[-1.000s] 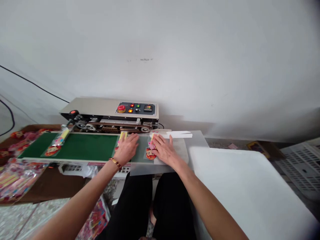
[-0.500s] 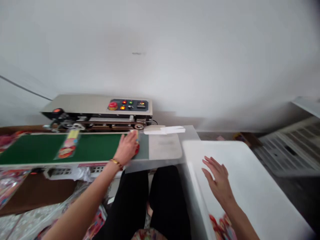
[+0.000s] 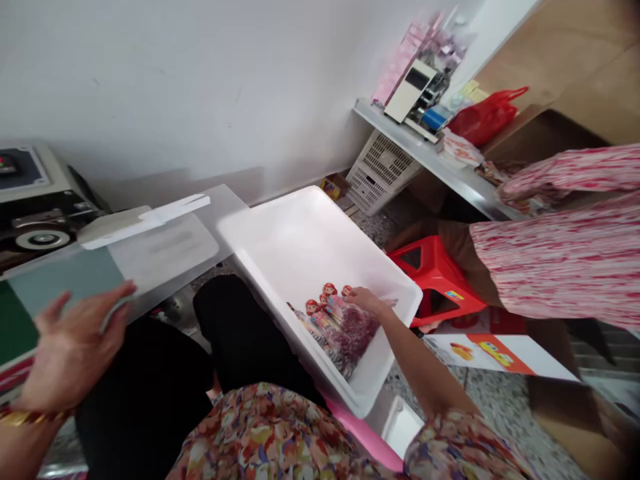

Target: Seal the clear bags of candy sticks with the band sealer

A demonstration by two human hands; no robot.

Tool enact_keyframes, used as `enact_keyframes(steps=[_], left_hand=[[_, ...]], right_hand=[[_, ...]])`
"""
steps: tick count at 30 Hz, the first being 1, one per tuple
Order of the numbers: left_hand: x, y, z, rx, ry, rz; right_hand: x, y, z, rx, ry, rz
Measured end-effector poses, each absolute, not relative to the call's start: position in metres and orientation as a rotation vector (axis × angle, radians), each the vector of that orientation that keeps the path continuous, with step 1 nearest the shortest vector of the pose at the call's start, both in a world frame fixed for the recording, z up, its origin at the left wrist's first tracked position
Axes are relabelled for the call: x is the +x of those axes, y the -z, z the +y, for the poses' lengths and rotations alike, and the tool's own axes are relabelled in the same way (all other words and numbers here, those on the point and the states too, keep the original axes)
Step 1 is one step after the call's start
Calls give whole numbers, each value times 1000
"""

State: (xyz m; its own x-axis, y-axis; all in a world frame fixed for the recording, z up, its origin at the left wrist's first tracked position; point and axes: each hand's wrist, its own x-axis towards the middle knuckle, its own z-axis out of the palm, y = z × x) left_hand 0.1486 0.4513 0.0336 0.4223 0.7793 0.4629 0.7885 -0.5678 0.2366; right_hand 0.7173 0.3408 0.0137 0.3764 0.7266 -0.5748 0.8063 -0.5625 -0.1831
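Observation:
My right hand (image 3: 364, 299) reaches into a white plastic bin (image 3: 280, 233) and rests on a pile of clear packets with red-haired cartoon figures (image 3: 334, 321); its fingers curl over the packets and a firm grip does not show. My left hand (image 3: 75, 340) hovers open, fingers spread, palm toward me, above the edge of the clear feed plate (image 3: 165, 250). It holds nothing. A gold bracelet (image 3: 20, 418) circles that wrist. The sealing machine (image 3: 35, 200) sits at the far left, partly out of view.
A red plastic stool (image 3: 435, 277) stands beside the bin. Another person in a pink patterned garment (image 3: 555, 247) stands at the right by a metal shelf (image 3: 430, 157) with a white crate (image 3: 377, 170) under it. Cardboard boxes lie on the floor.
The view has swung right from the green belt to the bin. My right hand went down into the bin onto the packets. My left hand lifted off the belt and opened.

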Motion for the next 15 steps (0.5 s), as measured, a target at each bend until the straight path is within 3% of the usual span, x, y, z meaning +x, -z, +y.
enact_keyframes(steps=[6,15], left_hand=[[194,-50,445,-2766,944,-1200],[177,-42,438,-2770,882,-1258]], right_hand=[[705,17,362,2362,848,1181],[714,25,378,2318,810,1075]])
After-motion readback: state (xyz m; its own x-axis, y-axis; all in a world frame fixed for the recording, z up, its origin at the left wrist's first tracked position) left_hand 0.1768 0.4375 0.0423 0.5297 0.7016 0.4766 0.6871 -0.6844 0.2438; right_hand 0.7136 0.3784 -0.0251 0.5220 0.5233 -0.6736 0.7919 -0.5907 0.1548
